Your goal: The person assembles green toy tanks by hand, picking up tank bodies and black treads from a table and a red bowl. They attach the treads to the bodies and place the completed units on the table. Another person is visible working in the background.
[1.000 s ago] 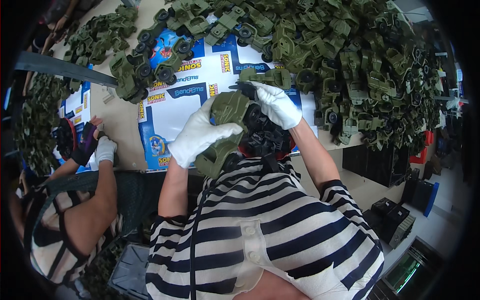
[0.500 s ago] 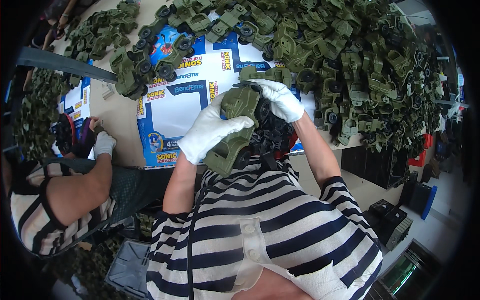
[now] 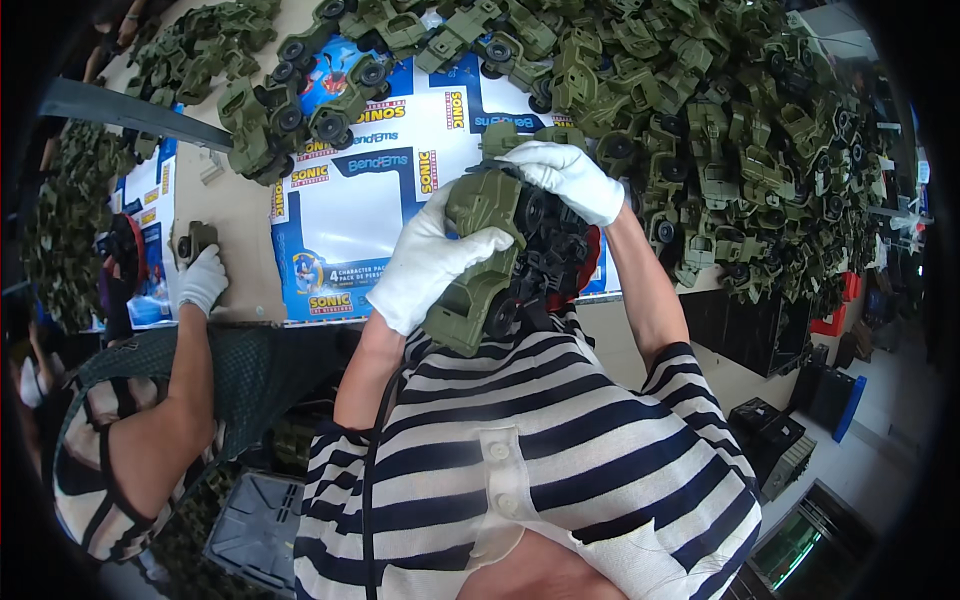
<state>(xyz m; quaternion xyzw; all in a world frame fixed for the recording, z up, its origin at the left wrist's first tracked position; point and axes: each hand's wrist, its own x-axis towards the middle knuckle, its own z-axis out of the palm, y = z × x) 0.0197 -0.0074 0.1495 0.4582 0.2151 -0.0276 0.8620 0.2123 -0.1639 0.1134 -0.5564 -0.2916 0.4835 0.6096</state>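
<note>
In front of my chest, an olive-green toy army truck (image 3: 484,215) with black wheels is tilted on its side. My left hand (image 3: 425,265), in a white glove, is closed around its body, thumb across the near side. My gloved right hand (image 3: 575,183) has its fingers closed at the truck's far end, against a dark part there; the fingertips are partly hidden. Just under the truck, black wheel parts (image 3: 555,255) lie heaped in a red container (image 3: 593,250). Another green truck (image 3: 505,137) rests on the table beyond my hands.
A large heap of green toy trucks (image 3: 700,130) covers the right and far table. Several more (image 3: 265,130) stand at the far left. Printed cardboard (image 3: 350,210) covers the tabletop. At left, a co-worker's gloved hand (image 3: 204,278) holds a small green part (image 3: 195,240). A metal bar (image 3: 140,115) crosses the left side.
My hands keep hold of the truck with little change; the right hand has shifted slightly. The co-worker's hand at left has moved onto the table with a green part.
</note>
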